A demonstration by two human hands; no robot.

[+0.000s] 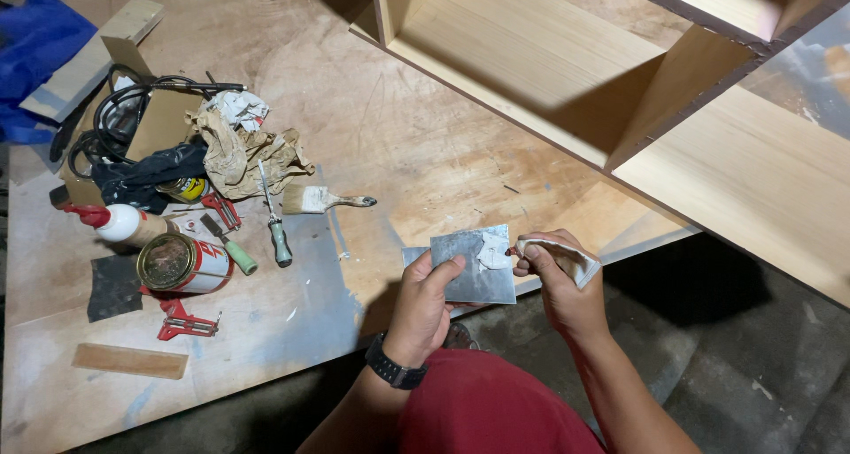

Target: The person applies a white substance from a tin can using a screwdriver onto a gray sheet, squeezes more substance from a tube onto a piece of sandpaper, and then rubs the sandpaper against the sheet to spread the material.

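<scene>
The left hand (423, 305) grips a metal plate (469, 265) smeared with white putty just past the table (372, 135) edge — the right hand (558, 286) pinches a folded rag (562, 257) beside it.

both arms reach up from the bottom of the view, forearms bare and angled toward each other so the hands meet close together near the middle. the left hand (423, 302) is turned with its back toward the camera, fingers curled under and the thumb stretched up and to the right, pressing flat in a pinch grip. a dark watch band wraps the left wrist. the right hand (556, 281) sits just beside it, slightly higher, wrist bent inward, fingers folded tight into a closed grip with the knuckles pointing left. the right forearm runs down to the lower right, elbow out of view.
</scene>
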